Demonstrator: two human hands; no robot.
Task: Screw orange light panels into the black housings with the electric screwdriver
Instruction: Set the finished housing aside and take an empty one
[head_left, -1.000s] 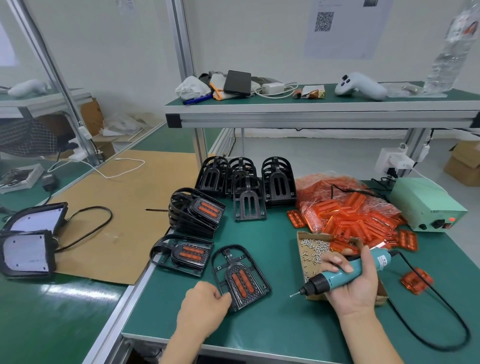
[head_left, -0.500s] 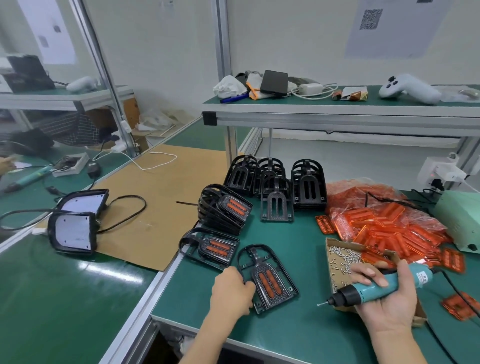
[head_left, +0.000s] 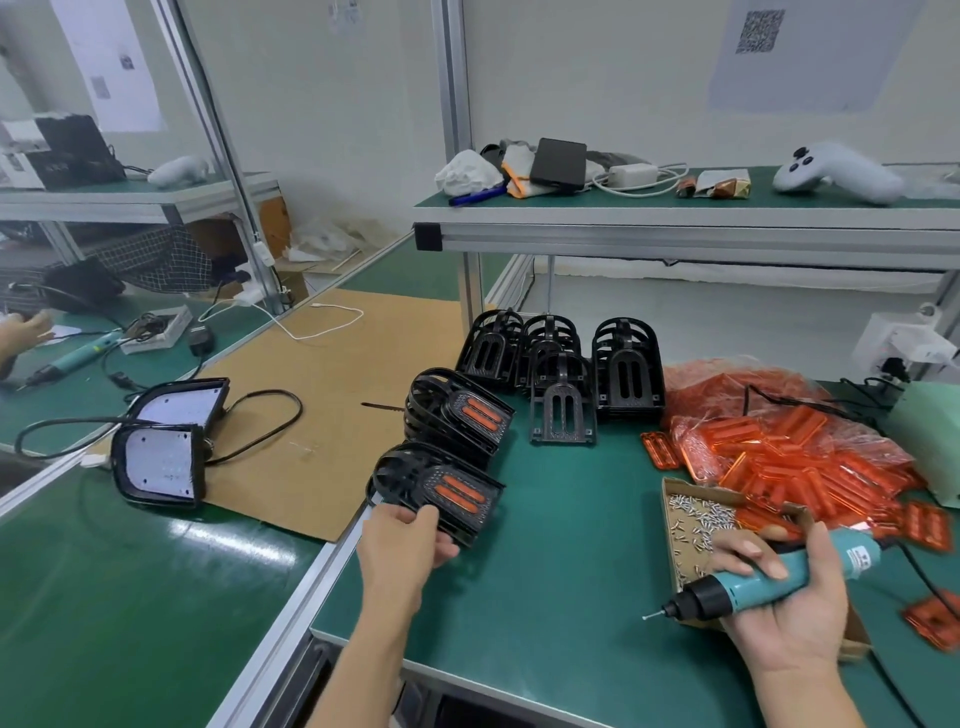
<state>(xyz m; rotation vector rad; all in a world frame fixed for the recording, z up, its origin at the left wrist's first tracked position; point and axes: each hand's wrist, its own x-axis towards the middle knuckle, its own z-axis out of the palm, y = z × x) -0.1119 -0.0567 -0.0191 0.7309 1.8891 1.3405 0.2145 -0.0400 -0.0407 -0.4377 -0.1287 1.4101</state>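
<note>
My left hand (head_left: 402, 540) grips the near edge of a black housing (head_left: 441, 486) with an orange light panel in it, held tilted at the table's left edge; it seems to rest on another housing, partly hidden. Behind it leans a stack of fitted housings (head_left: 462, 415). Empty black housings (head_left: 626, 369) stand in stacks at the back, and one (head_left: 563, 410) lies flat. My right hand (head_left: 795, 618) holds the teal electric screwdriver (head_left: 763, 579), bit pointing left over the mat. A cardboard box of screws (head_left: 698, 514) and a bag of orange panels (head_left: 789, 447) lie to the right.
A green power unit (head_left: 930, 441) stands at far right, its black cord running past a loose orange panel (head_left: 935, 618). A cardboard sheet (head_left: 322, 415) and two lamp heads (head_left: 161, 457) with cable lie left. An overhead shelf (head_left: 675, 221) carries clutter. Another person's hand (head_left: 21, 332) works far left.
My left hand has picked the housing up from the front of the mat and carried it left, over the other fitted housing. The view has swung left. My right hand keeps the screwdriver.
</note>
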